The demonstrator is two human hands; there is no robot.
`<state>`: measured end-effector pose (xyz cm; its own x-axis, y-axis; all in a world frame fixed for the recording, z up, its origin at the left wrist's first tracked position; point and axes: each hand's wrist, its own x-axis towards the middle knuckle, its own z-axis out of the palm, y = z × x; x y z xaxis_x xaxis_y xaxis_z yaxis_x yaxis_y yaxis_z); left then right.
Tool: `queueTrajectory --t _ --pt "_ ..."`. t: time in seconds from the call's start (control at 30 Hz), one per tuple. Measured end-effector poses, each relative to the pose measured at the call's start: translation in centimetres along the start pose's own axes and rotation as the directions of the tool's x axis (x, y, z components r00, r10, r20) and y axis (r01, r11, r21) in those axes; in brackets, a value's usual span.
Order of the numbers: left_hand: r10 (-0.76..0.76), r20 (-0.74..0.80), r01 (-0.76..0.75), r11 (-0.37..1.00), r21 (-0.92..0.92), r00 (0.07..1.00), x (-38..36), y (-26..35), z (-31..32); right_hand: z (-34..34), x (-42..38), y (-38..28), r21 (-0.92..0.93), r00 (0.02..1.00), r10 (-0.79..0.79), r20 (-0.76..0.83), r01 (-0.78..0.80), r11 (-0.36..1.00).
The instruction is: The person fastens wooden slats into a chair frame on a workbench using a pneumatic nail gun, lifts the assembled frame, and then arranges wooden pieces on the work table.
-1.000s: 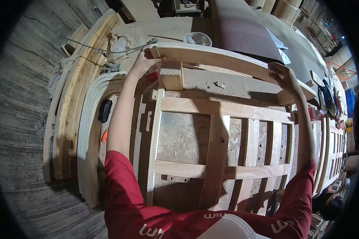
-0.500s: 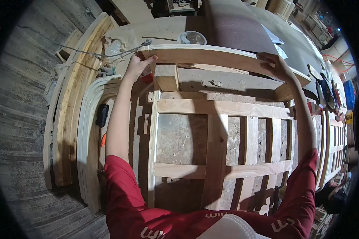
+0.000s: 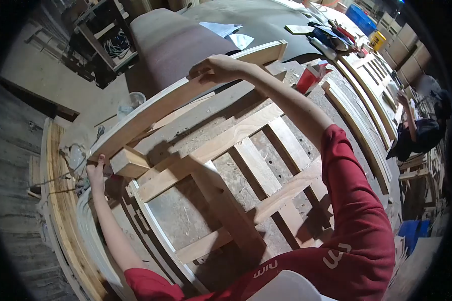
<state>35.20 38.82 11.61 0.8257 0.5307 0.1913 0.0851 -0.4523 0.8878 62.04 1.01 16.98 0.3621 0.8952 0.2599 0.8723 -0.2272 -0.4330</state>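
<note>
A long wooden board (image 3: pixel 171 100) stands on edge beyond a slatted wooden frame (image 3: pixel 226 135). At the board's near left end, my left hand (image 3: pixel 96 173) is closed on it, thumb on the inner face. My right hand (image 3: pixel 217 68) grips over its top edge, right of the middle, with fingers bent. A short wooden block (image 3: pixel 129 162) sits against the board's inner side close to my left hand. The frame lies flat on the work surface, partly in shadow.
A plastic tub (image 3: pixel 131 101) is behind the board. Dark sheet material (image 3: pixel 176 50), papers (image 3: pixel 220 28) and a red box (image 3: pixel 311 78) lie farther back. Stacked boards (image 3: pixel 356 135) line the right; another person (image 3: pixel 422 120) is at far right.
The view has turned toward the right, so the board and frame now appear slanted. My right hand sits nearer the board's middle. The other person has come into clearer view.
</note>
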Motion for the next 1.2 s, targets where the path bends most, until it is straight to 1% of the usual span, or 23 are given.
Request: queueTrajectory --t 0.07,0.13,0.23,0.3,0.43,0.53,0.6,0.63,0.7,0.73,0.77,0.8,0.83,0.87,0.9,0.93,0.97,1.0,1.03,1.07,1.1,1.13,1.2 --pt "0.006 -0.01 -0.006 1.0 -0.007 1.0 0.7 -1.8 -0.5 -0.2 0.0 -0.4 -0.013 1.0 0.01 0.0 -0.01 1.0" --pt "0.008 -0.028 -0.009 1.0 -0.024 1.0 1.0 -1.9 -0.6 -0.6 -0.1 -0.7 -0.033 1.0 0.016 0.009 -0.016 0.999" --pt "-0.047 0.005 0.047 0.999 0.018 0.999 1.0 -1.8 -1.0 -0.5 -0.3 -0.7 -0.041 0.997 0.061 0.04 -0.059 0.997" --pt "-0.119 0.005 0.118 0.988 0.095 0.993 0.9 -1.8 -1.3 -0.1 -0.4 -0.1 0.047 1.0 0.011 0.004 -0.011 0.999" --pt "-0.032 -0.034 0.033 0.999 0.019 0.999 0.9 -2.0 -0.7 -0.3 -0.4 -0.6 0.023 1.0 0.01 -0.01 -0.009 1.0" --pt "-0.008 -0.052 0.009 1.0 0.023 0.999 0.7 -1.5 -0.5 -0.6 -0.5 -0.8 0.002 0.999 0.032 0.03 -0.032 0.999" --pt "-0.085 -0.02 0.085 0.996 0.017 0.996 0.6 -0.9 -0.4 -0.5 -0.7 -0.7 0.021 1.0 0.019 -0.005 -0.019 1.0" --pt "-0.081 -0.02 0.081 0.997 0.018 0.997 0.7 -1.1 -0.6 -0.3 -0.6 -0.5 0.019 1.0 0.019 -0.008 -0.018 1.0" --pt "-0.086 0.124 0.079 0.995 0.061 0.989 0.7 -1.8 -1.0 -0.5 -0.4 -0.4 0.001 0.997 0.047 0.058 -0.047 0.999" --pt "-0.078 0.124 0.071 0.996 0.062 0.989 -0.2 -1.3 -0.7 -0.7 -0.6 -1.0 -0.002 0.998 0.046 0.051 -0.046 0.999" --pt "0.067 0.004 -0.067 0.994 0.081 0.998 -1.6 -1.0 -0.3 -0.8 -1.0 -1.7 -0.22 1.0 0.016 -0.011 -0.018 0.975" --pt "0.216 -0.108 -0.203 0.972 0.118 0.97 -3.3 -0.2 0.3 -0.9 -1.5 -2.8 -0.427 0.997 -0.023 -0.071 -0.01 0.904" --pt "0.213 -0.037 -0.206 0.968 0.146 0.976 -5.5 2.6 0.3 -1.9 -2.3 -4.9 -0.372 0.996 0.012 -0.092 -0.045 0.927" --pt "0.217 -0.095 -0.209 0.974 0.089 0.971 -8.1 3.9 0.4 -2.8 -3.6 -6.8 -0.366 0.994 0.03 -0.107 -0.068 0.928" --pt "0.107 -0.138 -0.107 0.994 0.011 0.985 -10.9 4.4 0.1 -3.6 -5.1 -8.6 -0.358 0.984 -0.015 -0.179 -0.051 0.932" --pt "0.053 -0.115 -0.062 0.995 -0.075 0.992 -14.0 5.8 0.3 -4.5 -6.8 -10.4 -0.351 0.967 -0.054 -0.248 -0.038 0.936" --pt "0.076 -0.071 -0.085 0.987 -0.137 0.995 -16.8 5.2 0.1 -5.7 -9.0 -12.0 -0.346 0.965 -0.07 -0.253 -0.023 0.938" --pt "0.002 -0.051 -0.009 0.99 -0.143 0.999 -19.9 5.0 -0.2 -7.2 -11.6 -13.7 -0.344 0.962 -0.086 -0.257 -0.008 0.939" --pt "-0.072 -0.031 0.067 0.987 -0.147 0.997 -22.9 5.3 -0.3 -8.8 -14.6 -16.0 -0.416 0.947 -0.091 -0.306 -0.047 0.908" --pt "-0.138 -0.037 0.126 0.968 -0.219 0.99 -25.9 6.2 0.3 -10.1 -17.3 -17.1 -0.412 0.943 -0.084 -0.322 -0.059 0.909" --pt "-0.059 0.063 0.073 0.964 -0.257 0.996 -28.1 4.1 -0.4 -11.6 -20.2 -18.5 -0.392 0.935 -0.024 -0.353 -0.125 0.912" --pt "-0.191 0.021 0.191 0.957 -0.22 0.981 -30.3 4.5 0.2 -13.0 -23.2 -19.7 -0.372 0.923 0.033 -0.385 -0.187 0.909" --pt "-0.327 -0.003 0.32 0.925 -0.206 0.945 -33.8 4.2 1.2 -14.6 -28.8 -21.5 -0.274 0.884 0.188 -0.428 -0.325 0.905"
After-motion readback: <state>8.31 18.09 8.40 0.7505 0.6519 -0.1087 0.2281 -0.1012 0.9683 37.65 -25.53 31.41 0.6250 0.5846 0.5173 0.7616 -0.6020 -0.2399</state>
